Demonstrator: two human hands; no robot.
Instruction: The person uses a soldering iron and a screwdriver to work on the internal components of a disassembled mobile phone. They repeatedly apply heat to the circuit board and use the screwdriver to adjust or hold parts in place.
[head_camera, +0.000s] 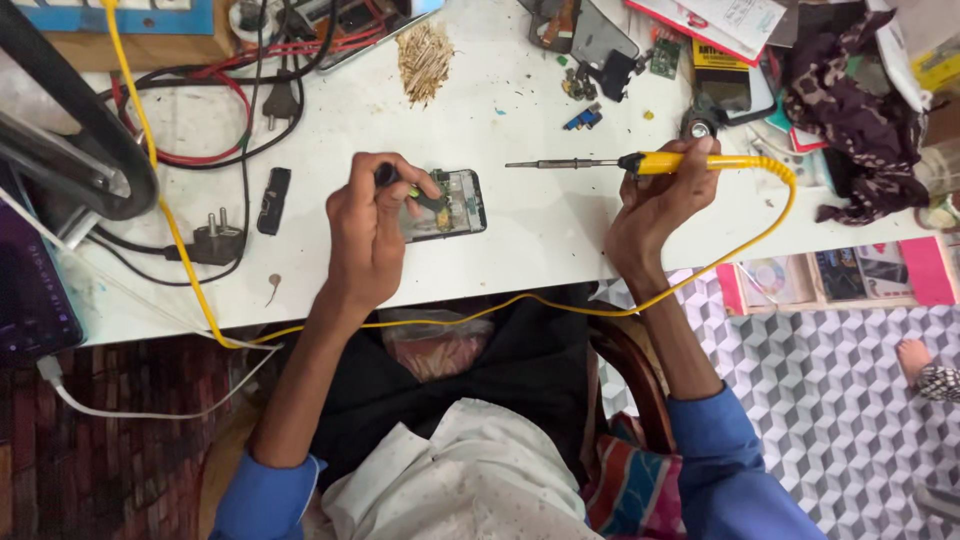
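Observation:
An opened phone (458, 203) with its circuit board showing lies on the white table (540, 240). My left hand (368, 228) rests over its left part and pinches a thin dark tool (388, 175) against the board. My right hand (655, 205) grips a soldering iron (640, 163) with a yellow handle, held level above the table to the right of the phone, its metal tip pointing left. The iron's yellow cord (770, 215) loops down past my right wrist and across my lap.
Black and red cables with plugs (215, 240) lie at the left, beside a small black part (273, 200). Loose phone parts (590, 60), a heap of thin sticks (424, 60), papers and dark cloth (850, 100) crowd the back and right. A bare foot (915, 360) shows on the patterned floor.

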